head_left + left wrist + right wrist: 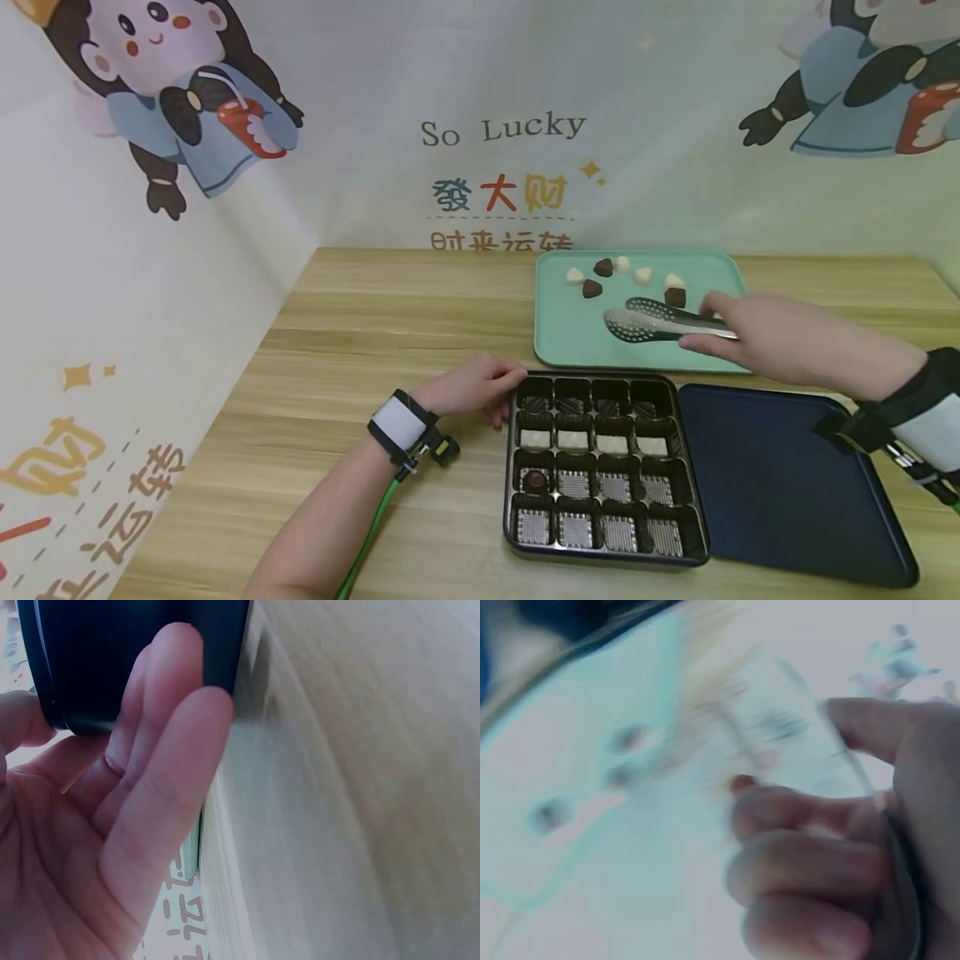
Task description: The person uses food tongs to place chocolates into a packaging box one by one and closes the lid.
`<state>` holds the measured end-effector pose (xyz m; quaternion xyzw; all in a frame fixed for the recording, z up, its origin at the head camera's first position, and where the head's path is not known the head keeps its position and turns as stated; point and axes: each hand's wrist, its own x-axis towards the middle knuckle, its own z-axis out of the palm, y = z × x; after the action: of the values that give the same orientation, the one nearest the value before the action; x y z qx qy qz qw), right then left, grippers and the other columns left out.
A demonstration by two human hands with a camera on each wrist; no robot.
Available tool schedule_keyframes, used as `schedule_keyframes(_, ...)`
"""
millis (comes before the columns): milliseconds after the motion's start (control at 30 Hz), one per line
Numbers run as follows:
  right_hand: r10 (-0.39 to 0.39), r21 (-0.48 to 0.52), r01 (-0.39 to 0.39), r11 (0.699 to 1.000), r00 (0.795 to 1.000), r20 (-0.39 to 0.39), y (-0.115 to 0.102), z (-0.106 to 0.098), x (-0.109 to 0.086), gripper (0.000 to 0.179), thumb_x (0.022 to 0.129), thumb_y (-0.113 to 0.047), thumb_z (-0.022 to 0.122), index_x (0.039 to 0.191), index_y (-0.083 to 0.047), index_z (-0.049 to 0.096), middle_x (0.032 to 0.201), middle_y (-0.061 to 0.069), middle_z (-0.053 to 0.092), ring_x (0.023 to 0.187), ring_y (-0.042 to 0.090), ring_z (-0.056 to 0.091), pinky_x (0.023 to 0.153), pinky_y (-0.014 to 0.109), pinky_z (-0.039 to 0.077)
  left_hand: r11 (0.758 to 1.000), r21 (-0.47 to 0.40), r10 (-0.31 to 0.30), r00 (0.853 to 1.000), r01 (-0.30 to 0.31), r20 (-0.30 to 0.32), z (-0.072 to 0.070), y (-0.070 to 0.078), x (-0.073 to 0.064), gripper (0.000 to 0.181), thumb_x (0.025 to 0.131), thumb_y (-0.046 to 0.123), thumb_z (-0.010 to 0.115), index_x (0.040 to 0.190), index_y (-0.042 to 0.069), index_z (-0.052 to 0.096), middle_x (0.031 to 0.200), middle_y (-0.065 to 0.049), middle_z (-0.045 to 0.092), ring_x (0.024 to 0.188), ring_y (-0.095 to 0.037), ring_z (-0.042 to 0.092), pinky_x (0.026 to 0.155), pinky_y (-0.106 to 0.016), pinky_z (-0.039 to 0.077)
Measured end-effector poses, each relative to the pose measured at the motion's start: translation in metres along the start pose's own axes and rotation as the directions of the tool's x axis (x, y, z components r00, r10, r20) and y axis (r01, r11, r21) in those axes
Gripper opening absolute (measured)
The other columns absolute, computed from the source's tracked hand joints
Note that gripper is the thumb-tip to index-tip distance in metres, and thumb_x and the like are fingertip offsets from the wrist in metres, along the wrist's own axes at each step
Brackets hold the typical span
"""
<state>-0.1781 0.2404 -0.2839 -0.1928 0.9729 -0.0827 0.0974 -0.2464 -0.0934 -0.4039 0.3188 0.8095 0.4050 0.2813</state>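
Observation:
My right hand (780, 337) grips metal tongs (652, 321) with perforated heads, held over the mint-green tray (555, 337). Several white and dark chocolates lie along the tray's far part, among them a dark chocolate (675, 297) just beyond the tong heads. No chocolate shows between the heads. At the far left corner of a black divided chocolate box (607, 560), my left hand (480, 387) holds on, thumb at the rim and fingers (176, 772) against the side. White chocolates (612, 443) fill the box's second row; a round dark chocolate (535, 481) sits in the third row's left compartment.
A dark blue lid (787, 492) lies flat to the right of the box, under my right wrist strap. The tray stands just behind the box on the wooden table (360, 333). A printed backdrop (495, 83) rises behind the table.

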Motion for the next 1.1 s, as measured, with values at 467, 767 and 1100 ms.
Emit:
schedule_keyframes(467,0.053,-0.247,-0.074,0.966,0.995,-0.09,0.107,0.018,0.022,0.033,0.094,-0.031,0.064,0.083,-0.001,0.056,0.06,0.001,0.049,0.052,0.016,0.049,0.05,0.037,0.041,1.0,0.016,-0.001,1.0,0.001,-0.008,0.0,0.001,-0.002,0.037,0.107,0.022,0.04,0.076,0.006,0.05,0.064,-0.007,0.061,0.055,-0.019,0.063,0.055,-0.033,0.057)
schedule_keyframes(767,-0.023,-0.345,-0.02,0.938,0.993,-0.12,0.107,0.015,0.039,0.031,0.084,-0.028,0.076,0.09,-0.003,0.06,0.062,0.0,0.054,0.054,0.017,0.051,0.049,0.039,0.044,1.0,0.023,0.003,1.0,-0.003,-0.008,0.001,-0.002,-0.001,0.037,0.107,0.024,0.039,0.08,0.004,0.055,0.064,-0.007,0.061,0.055,-0.019,0.063,0.054,-0.032,0.057)
schedule_keyframes(1100,-0.052,-0.366,0.013,0.93,0.994,-0.096,0.107,0.014,0.05,0.026,0.084,-0.028,0.076,0.08,-0.01,0.058,0.058,-0.004,0.048,0.051,0.014,0.045,0.047,0.035,0.04,1.0,0.03,0.004,1.0,-0.004,-0.017,0.001,-0.002,-0.002,0.037,0.107,0.023,0.039,0.08,0.004,0.055,0.063,-0.006,0.062,0.054,-0.019,0.063,0.054,-0.032,0.056)
